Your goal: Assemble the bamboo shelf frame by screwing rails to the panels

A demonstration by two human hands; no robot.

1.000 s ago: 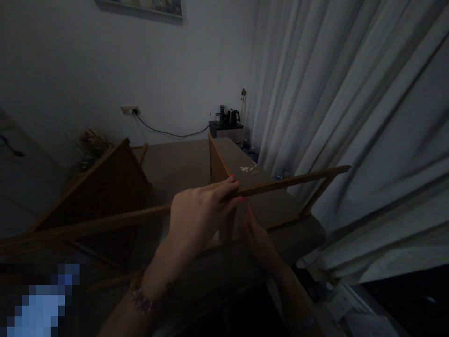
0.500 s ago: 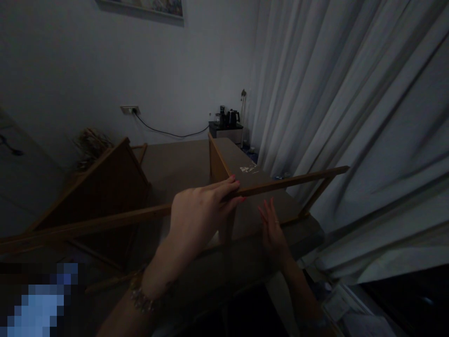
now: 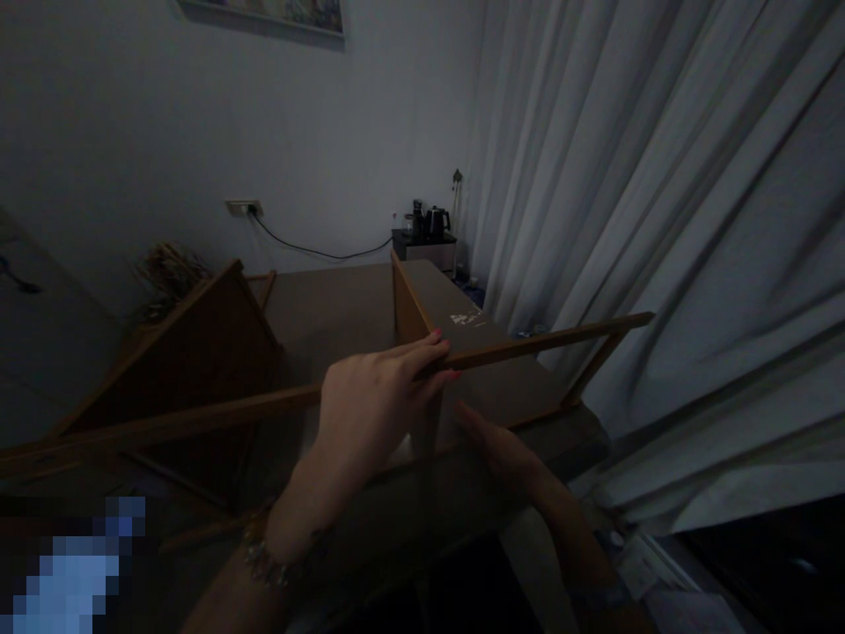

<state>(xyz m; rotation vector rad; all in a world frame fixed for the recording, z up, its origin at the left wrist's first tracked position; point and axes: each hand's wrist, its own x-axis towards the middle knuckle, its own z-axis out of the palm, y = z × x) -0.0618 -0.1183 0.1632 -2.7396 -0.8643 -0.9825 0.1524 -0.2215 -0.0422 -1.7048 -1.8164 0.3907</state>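
Wooden rail fills left hand — black kettle beyond, contents hidden.

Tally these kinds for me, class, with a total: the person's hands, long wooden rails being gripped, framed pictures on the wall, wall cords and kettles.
Hands, left hand and right hand: 2
Gripped wooden rail: 1
Framed picture: 1
Black cord: 1
Black kettle: 1
Total: 6
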